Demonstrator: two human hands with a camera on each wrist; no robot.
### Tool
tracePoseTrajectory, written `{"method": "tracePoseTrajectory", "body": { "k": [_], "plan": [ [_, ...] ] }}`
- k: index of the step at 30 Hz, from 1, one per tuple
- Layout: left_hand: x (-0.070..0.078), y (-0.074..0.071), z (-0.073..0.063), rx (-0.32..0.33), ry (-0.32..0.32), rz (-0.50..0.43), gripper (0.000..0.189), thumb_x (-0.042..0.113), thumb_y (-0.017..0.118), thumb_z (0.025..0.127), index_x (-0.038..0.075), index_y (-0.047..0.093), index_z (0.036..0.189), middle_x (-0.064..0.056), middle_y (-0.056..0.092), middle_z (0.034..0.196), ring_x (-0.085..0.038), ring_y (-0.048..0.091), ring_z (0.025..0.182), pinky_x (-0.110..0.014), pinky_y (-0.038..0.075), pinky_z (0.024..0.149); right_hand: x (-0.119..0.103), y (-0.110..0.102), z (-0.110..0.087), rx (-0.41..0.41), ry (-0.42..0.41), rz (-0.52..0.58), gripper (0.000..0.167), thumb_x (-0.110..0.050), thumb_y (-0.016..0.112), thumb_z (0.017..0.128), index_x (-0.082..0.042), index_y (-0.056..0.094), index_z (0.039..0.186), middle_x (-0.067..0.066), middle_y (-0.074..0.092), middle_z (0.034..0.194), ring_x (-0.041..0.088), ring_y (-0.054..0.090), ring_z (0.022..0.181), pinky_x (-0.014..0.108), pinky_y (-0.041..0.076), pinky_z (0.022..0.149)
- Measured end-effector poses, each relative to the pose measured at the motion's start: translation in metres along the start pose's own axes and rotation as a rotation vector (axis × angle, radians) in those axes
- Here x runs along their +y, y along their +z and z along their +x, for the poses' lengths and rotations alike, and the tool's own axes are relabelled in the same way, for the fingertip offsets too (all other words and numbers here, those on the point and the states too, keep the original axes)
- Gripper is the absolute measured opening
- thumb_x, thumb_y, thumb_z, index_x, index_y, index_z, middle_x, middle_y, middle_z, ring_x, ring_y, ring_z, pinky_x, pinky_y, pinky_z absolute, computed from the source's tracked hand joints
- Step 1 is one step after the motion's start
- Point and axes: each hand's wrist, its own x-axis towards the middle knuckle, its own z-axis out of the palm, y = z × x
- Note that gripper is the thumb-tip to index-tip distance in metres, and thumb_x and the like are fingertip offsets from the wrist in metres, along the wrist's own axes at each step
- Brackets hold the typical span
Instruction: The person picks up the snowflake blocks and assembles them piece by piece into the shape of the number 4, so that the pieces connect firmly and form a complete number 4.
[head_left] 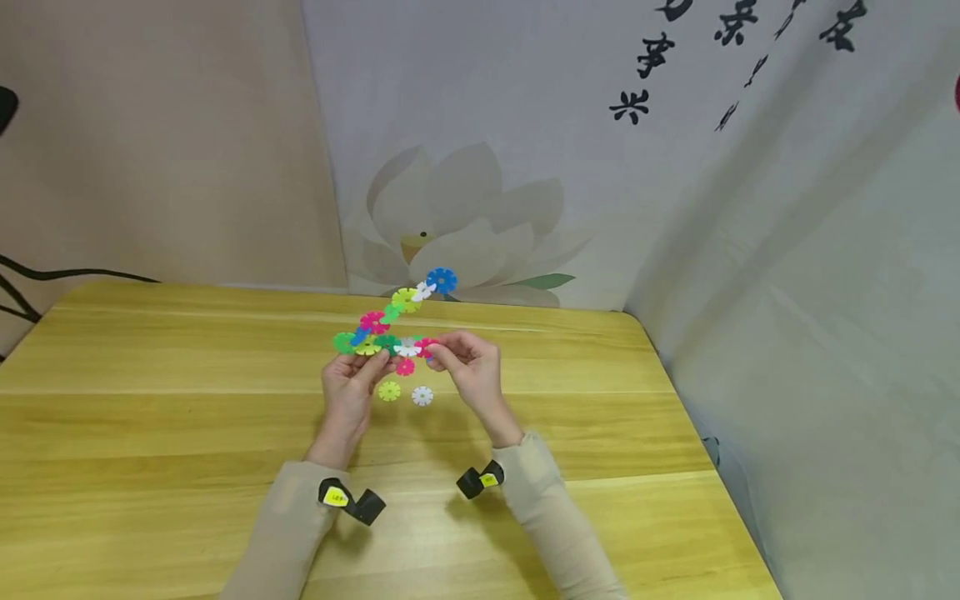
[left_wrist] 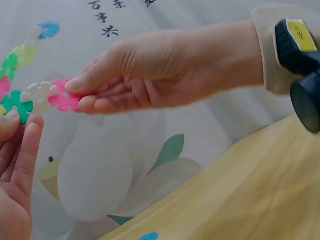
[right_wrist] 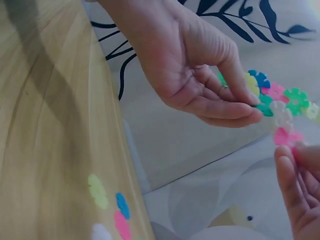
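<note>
A V-shaped chain of interlocking plastic snowflake discs is held up above the table. One arm runs up through a pink disc (head_left: 374, 322) and a yellow disc (head_left: 406, 300) to a blue disc (head_left: 441, 281) at its tip. My left hand (head_left: 349, 396) pinches the dark green disc (left_wrist: 18, 106) in the lower arm between thumb and fingers. Beside it sits a white disc (left_wrist: 39, 95), joined to a pink end disc (left_wrist: 66, 96). That pink disc is pinched by my right hand (head_left: 474, 375) between thumb and fingertips.
On the wooden table (head_left: 187, 433) lie a loose yellow disc (head_left: 389, 391), a white disc (head_left: 422, 396) and a pink disc (head_left: 405, 367), close below the hands. A loose blue disc (right_wrist: 122, 205) lies near them. A printed cloth backdrop (head_left: 480, 108) stands behind the table's far edge.
</note>
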Motion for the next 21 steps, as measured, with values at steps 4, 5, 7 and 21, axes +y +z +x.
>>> {"method": "tracePoseTrajectory", "body": {
  "k": [4,5,7,21],
  "plan": [
    [0.002,-0.001,0.002,0.024,-0.009,-0.013,0.028,-0.015,0.055,0.086,0.009,0.070,0.085,-0.006,0.071,0.079,-0.015,0.069,0.068,-0.025,0.058,0.069,0.016,0.002,-0.001,0.067,0.109,0.063,0.020,-0.002,0.055,0.093,0.017,0.060,0.094,0.032,0.062,0.080,0.016,0.065,0.064,0.038,0.059,0.059],
    [0.003,-0.002,0.002,0.030,-0.007,-0.014,0.027,-0.015,0.055,0.086,0.008,0.069,0.085,-0.006,0.071,0.079,-0.015,0.069,0.069,-0.025,0.058,0.069,0.021,0.001,-0.001,0.083,0.147,0.050,0.022,-0.004,0.054,0.095,0.017,0.060,0.096,0.032,0.063,0.082,0.017,0.065,0.066,0.042,0.059,0.060],
    [0.005,-0.004,0.003,0.043,-0.007,-0.024,0.026,-0.014,0.055,0.086,0.007,0.069,0.084,-0.007,0.071,0.078,-0.015,0.069,0.068,-0.024,0.058,0.068,0.034,-0.002,-0.001,0.109,0.238,-0.010,0.023,-0.007,0.054,0.095,0.015,0.061,0.099,0.030,0.064,0.087,0.021,0.065,0.070,0.048,0.058,0.065],
    [0.009,-0.004,0.003,0.038,0.000,-0.058,0.028,-0.016,0.054,0.086,0.007,0.070,0.083,-0.007,0.071,0.078,-0.016,0.070,0.068,-0.024,0.058,0.067,0.091,-0.007,0.004,-0.149,0.556,-0.442,0.033,-0.003,0.071,0.082,0.005,0.064,0.113,0.016,0.064,0.113,0.029,0.059,0.103,0.035,0.052,0.089]
  ]
}}
